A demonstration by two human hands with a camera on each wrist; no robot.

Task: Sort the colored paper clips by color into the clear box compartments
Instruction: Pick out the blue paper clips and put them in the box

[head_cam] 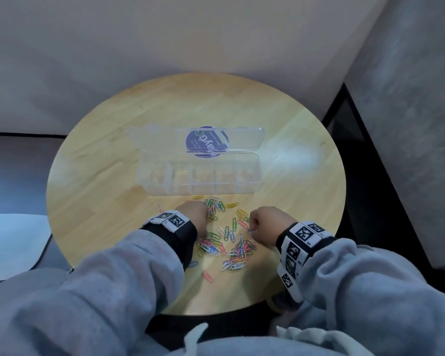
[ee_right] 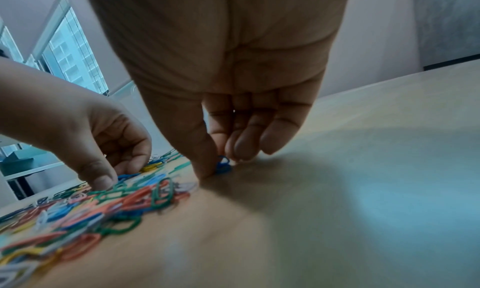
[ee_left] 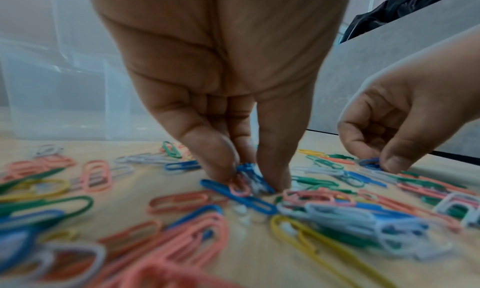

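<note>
Several colored paper clips lie scattered on the round wooden table, in pink, blue, green, yellow and white. Behind them stands the clear compartment box, its lid open toward the back. My left hand reaches down into the pile, and its thumb and fingers pinch blue clips against the tabletop. My right hand is at the pile's right edge, thumb and forefinger pinching a blue clip on the wood. In the head view the box compartments look bare.
A round purple sticker shows through the lid. A pale wall rises behind the table, and a grey textured wall stands to the right. A white sheet lies low on the left. Bare wood stretches right of the box.
</note>
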